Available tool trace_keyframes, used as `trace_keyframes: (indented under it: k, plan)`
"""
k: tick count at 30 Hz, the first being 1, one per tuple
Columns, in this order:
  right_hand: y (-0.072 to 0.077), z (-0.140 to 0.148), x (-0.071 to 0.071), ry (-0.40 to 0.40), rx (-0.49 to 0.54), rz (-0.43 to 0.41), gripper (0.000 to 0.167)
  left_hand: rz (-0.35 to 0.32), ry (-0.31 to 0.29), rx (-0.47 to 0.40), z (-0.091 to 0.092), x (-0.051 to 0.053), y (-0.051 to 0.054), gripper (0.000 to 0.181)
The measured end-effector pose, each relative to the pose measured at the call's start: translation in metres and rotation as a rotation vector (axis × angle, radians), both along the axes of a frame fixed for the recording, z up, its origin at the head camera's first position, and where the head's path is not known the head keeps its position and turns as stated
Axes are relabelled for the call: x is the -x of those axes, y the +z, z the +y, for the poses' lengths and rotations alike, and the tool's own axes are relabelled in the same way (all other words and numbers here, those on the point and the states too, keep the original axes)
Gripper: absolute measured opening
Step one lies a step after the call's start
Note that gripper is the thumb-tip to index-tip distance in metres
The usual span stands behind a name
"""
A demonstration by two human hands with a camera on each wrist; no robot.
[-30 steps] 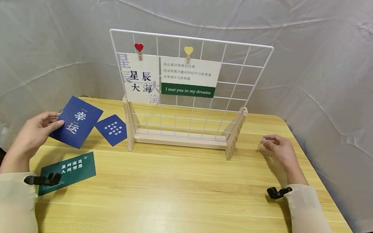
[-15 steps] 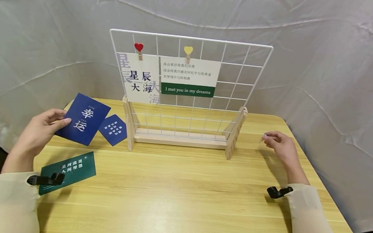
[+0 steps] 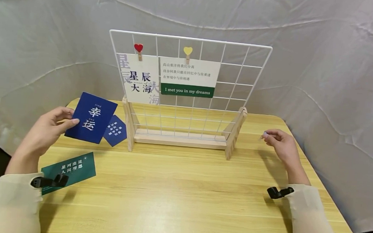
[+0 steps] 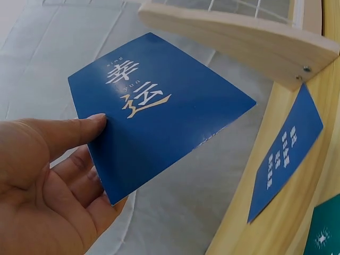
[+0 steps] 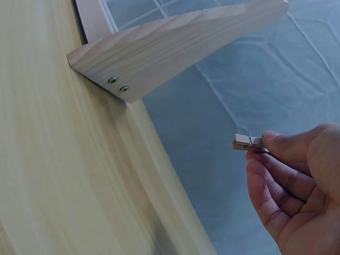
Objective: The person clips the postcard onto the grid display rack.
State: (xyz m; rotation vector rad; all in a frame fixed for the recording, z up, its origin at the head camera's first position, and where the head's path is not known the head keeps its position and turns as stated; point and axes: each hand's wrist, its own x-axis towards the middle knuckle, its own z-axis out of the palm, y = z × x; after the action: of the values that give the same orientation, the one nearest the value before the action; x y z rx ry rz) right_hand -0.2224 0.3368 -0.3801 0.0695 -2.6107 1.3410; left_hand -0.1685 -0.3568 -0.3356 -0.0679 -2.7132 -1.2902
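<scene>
My left hand (image 3: 46, 129) pinches the left edge of a blue card (image 3: 91, 118) with white characters, thumb on its front and fingers behind. The card is held up and tilted, partly covering a smaller blue card (image 3: 117, 133) on the table. In the right wrist view, my right hand (image 5: 297, 180) pinches a small wooden clothespin (image 5: 244, 142) between thumb and forefinger; its jaws look closed. That hand hovers right of the white wire grid (image 3: 233, 87). Clipped to the grid are a white card (image 3: 143, 65) and a white-and-green card (image 3: 188, 81).
A green card (image 3: 74, 173) lies on the table (image 3: 181, 198), partly under my left wrist. A red heart clip (image 3: 138, 48) and a yellow heart clip (image 3: 188, 51) hold the hung cards. The grid stands in a wooden base (image 3: 180, 141). Grey cloth hangs behind.
My left hand has moved right and slightly up with the blue card, which now overlaps the smaller card more. My right hand has risen slightly, still holding the clothespin.
</scene>
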Motion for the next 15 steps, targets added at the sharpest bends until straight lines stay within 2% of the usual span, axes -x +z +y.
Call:
trace_keyframes:
  k: [5,11,15]
  plan:
    - [0.003,-0.003,-0.001,0.003,-0.015,0.022,0.043,0.032,-0.025,0.028,0.009,-0.003,0.005,0.038]
    - [0.007,-0.006,-0.004,0.013,-0.012,0.031,0.044,0.084,-0.095,0.018,0.015,-0.004,0.006,0.028]
    - [0.009,-0.009,-0.005,0.024,0.001,0.059,0.043,0.095,-0.096,0.027,0.016,-0.006,0.008,0.026]
